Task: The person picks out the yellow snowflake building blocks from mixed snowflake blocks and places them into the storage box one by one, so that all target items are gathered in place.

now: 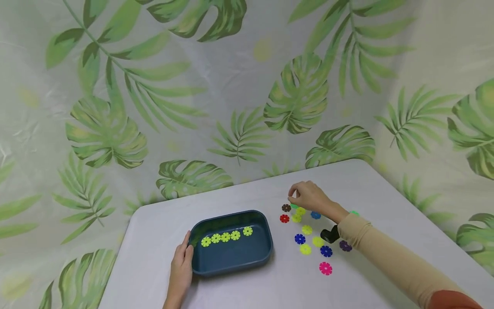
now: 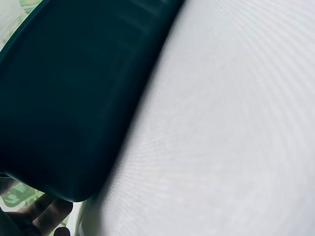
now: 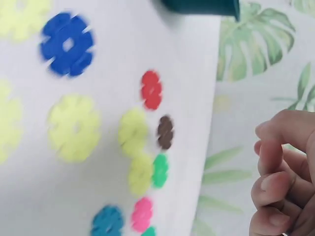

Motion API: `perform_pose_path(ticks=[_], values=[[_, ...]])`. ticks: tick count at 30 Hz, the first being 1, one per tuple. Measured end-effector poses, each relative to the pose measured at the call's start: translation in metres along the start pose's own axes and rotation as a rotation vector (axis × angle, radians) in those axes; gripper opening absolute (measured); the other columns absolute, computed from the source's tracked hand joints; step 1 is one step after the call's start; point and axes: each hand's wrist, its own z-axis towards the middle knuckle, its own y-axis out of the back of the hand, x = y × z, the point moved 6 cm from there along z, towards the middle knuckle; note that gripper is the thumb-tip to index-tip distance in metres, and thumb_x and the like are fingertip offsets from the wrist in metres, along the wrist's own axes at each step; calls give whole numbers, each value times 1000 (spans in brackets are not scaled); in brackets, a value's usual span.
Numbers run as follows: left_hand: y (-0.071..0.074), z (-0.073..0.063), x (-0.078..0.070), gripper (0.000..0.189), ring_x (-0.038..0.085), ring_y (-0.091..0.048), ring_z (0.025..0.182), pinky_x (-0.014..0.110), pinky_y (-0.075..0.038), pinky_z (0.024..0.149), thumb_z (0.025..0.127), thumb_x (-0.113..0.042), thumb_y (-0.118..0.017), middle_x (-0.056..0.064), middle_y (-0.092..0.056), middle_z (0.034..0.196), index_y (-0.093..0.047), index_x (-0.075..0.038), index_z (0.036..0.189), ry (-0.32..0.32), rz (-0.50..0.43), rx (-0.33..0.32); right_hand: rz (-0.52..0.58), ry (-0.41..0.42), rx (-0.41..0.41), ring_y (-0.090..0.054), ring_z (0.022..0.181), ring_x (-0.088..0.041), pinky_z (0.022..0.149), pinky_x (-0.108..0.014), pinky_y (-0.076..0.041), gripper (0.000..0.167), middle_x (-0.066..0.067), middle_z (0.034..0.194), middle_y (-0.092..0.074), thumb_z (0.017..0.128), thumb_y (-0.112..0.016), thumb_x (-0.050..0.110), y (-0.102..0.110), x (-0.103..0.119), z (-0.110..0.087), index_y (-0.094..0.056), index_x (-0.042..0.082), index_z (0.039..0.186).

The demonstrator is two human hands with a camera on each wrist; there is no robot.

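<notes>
A dark blue-green rectangular tray (image 1: 231,259) stands on the table, with several yellow notched snowflake discs (image 1: 225,237) in a row inside. At its left end, my left hand (image 1: 181,267) grips the rim; in the left wrist view some fingers (image 2: 53,216) show by the tray's edge. My right hand (image 1: 311,199) hovers over the far part of the loose discs. Its fingers are loosely bent, thumb near the index finger, and I see nothing held between them. Closest beneath are a brown disc (image 1: 286,208), a green disc (image 1: 294,206) and yellow discs (image 1: 296,218).
Right of the tray, more discs lie scattered: red (image 1: 284,219), dark blue (image 1: 299,239), pink (image 1: 326,268) and purple (image 1: 345,245). A black device (image 1: 329,234) is on the right wrist. Leaf-patterned cloth (image 1: 239,141) hangs behind the white table (image 1: 162,221).
</notes>
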Motion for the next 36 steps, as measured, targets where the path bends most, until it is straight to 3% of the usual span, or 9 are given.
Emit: perform_pose_path(ticks=[7,14,27,36], values=[[1,-1,0,50,35,-46,128,56,-32,108,112,-30,-37,20,-51,135,-34,-16,160,-4,-7,1,12,-65,21,-50,54,-13,52,-31,-42,14,3,67,-59,91,-75,14,1,-39,-16,-74,4,99],[3,1,1,49,36,-45,130,56,-32,109,112,-29,-38,21,-52,135,-35,-14,159,-18,-13,-9,-7,-41,33,-49,60,-12,58,-30,-42,19,2,71,-59,88,-78,13,-2,-57,-25,-74,0,101],[2,-1,0,49,38,-43,133,57,-31,110,112,-29,-38,22,-50,138,-36,-14,159,-6,-15,-10,24,-84,127,-50,65,-14,60,-30,-43,31,3,73,-57,83,-80,14,-23,-69,-35,-73,3,112],[0,-1,-1,50,36,-47,129,56,-33,108,112,-31,-37,21,-52,134,-36,-14,159,-5,-14,-5,17,-88,141,-50,69,-14,63,-30,-44,34,3,74,-56,84,-82,18,-30,-70,-37,-72,3,113]])
